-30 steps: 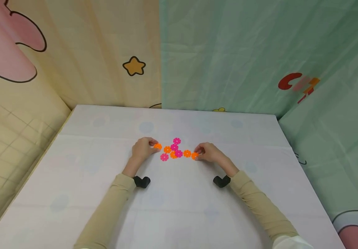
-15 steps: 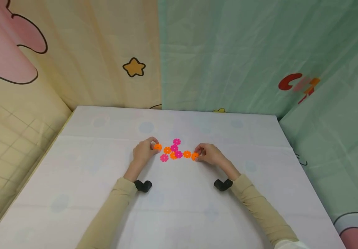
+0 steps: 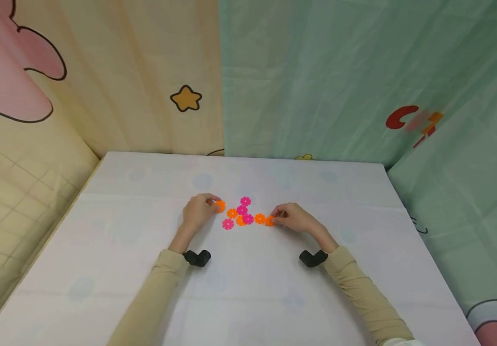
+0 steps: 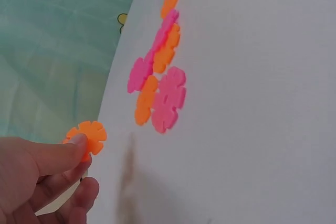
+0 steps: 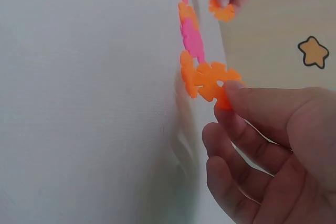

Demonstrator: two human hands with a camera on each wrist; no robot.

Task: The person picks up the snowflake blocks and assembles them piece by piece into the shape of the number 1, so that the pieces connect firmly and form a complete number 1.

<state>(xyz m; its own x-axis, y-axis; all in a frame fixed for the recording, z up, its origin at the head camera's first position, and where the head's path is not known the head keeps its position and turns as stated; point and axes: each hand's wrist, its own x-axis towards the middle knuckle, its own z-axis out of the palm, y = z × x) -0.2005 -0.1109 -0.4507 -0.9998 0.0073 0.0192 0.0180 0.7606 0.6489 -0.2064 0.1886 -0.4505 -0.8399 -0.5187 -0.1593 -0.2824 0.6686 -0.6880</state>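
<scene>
My left hand (image 3: pixel 198 210) pinches an orange notched flower disc (image 4: pixel 94 136) by its edge between thumb and forefinger, held up off the table. In my right hand (image 3: pixel 296 218) is a second orange flower disc (image 5: pixel 211 81), pinched between thumb and forefinger, the other fingers loosely curled. Several like discs lie on the white table between the hands. One orange disc (image 3: pixel 260 218) is just left of the right hand's piece. A pink disc (image 3: pixel 228 224) lies nearest the front. Magenta discs (image 3: pixel 241 210) overlap another orange disc in the middle, and one orange disc (image 3: pixel 232 213) sits left of them.
A pale cloth with faint dots covers the table (image 3: pixel 248 298). Patterned curtains, yellow (image 3: pixel 136 72) and green (image 3: pixel 339 72), hang along its back edge and sides. Black wrist mounts (image 3: pixel 198 258) jut inward from both sleeves.
The head view has tilted up a little, so everything sits lower in it. Both pinched discs have turned slightly in the fingers. The discs on the table keep their places.
</scene>
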